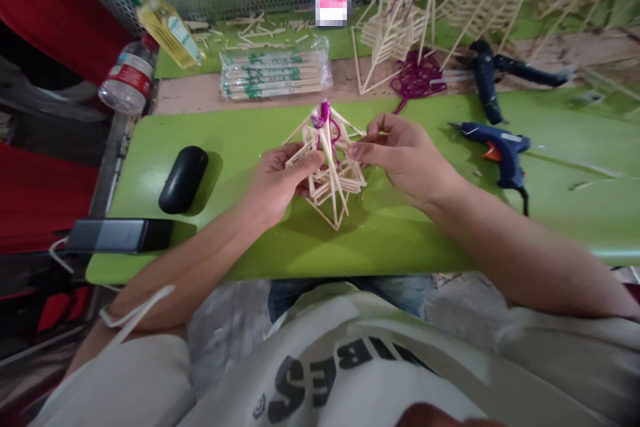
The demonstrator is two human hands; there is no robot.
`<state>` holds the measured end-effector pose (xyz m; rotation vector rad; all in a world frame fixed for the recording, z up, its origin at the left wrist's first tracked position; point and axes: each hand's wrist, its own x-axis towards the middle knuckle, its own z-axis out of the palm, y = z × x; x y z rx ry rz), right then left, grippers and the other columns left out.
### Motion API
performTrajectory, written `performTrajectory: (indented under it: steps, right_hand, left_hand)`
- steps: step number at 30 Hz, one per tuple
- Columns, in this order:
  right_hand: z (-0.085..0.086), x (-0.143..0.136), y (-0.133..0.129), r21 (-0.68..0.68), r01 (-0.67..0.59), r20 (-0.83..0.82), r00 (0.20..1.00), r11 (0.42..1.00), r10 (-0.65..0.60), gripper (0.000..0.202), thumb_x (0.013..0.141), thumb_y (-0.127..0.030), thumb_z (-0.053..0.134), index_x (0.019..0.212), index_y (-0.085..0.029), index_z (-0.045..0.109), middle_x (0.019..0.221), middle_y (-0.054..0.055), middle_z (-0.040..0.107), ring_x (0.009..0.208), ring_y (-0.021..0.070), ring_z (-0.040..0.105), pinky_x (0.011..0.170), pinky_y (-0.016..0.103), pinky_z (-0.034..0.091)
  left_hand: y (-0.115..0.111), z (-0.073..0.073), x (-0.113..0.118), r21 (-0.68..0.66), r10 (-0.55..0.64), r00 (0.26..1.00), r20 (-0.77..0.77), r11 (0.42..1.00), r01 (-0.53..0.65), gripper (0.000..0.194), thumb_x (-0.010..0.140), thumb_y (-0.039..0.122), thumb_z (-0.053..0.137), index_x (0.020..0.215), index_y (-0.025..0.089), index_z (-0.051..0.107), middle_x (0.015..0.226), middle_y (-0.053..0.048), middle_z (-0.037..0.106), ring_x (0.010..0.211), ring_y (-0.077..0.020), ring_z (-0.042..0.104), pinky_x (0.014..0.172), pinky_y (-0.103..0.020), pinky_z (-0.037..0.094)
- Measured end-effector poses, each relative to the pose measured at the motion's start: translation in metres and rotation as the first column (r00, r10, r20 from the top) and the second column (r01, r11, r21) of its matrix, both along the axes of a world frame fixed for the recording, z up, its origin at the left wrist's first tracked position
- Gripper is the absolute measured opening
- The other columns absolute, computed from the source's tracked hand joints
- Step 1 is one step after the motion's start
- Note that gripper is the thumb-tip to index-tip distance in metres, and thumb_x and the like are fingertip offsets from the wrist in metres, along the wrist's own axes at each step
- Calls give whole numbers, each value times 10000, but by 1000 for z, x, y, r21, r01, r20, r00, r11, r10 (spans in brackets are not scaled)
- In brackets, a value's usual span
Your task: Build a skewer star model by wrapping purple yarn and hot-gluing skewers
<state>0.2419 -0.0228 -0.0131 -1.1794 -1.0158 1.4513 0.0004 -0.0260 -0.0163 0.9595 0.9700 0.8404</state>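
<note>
Between my hands, over the green table, is a small stick frame (336, 181) made of thin pale wooden sticks. Its slanting sticks meet at the top, bound with purple yarn (321, 115), and a loose strand hangs down inside. My left hand (280, 180) is closed on the left side of the frame, thumb on top and fingers partly hidden underneath. My right hand (395, 150) pinches at the right side, thumb and forefinger together by the upper sticks. Whether those fingertips hold a stick or the yarn is too small to tell.
A blue glue gun (505, 147) lies right, a second dark one (485, 80) behind it. Finished stick frames (395, 30) and purple yarn (419, 80) stand at the back. Packaged chopsticks (275, 73), bottles (170, 30), a black case (183, 179) and a power bank (120, 235) sit left.
</note>
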Motion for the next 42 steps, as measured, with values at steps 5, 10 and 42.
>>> performTrajectory:
  steps: [5, 10, 42]
  right_hand:
    - [-3, 0, 0, 2, -6, 4, 1000, 1000, 6, 674, 645, -428, 1219, 872, -255, 608, 723, -39, 614, 700, 128, 576, 638, 300, 387]
    - [2, 2, -3, 38, -15, 10, 1000, 999, 14, 641, 671, -397, 1207, 870, -260, 613, 713, -53, 539, 684, 117, 517, 607, 300, 338]
    - [4, 1, -3, 8, -2, -4, 1000, 1000, 3, 664, 598, -363, 1230, 858, -247, 630, 723, -40, 665, 711, 128, 626, 657, 298, 435]
  left_hand:
    - [0, 0, 1, -22, 14, 1000, -21, 1000, -15, 584, 793, 598, 1128, 1004, 172, 788, 839, -30, 840, 611, -140, 773, 551, -235, 681]
    - [-2, -2, -1, 44, -18, 1000, -3, 999, 18, 550, 898, 633, 1056, 1082, 187, 793, 970, -59, 885, 705, -162, 824, 595, -255, 705]
    - [-2, -5, -3, 17, -30, 999, 29, 999, 30, 476, 921, 545, 1071, 1122, 178, 844, 978, -57, 890, 740, -159, 846, 637, -244, 732]
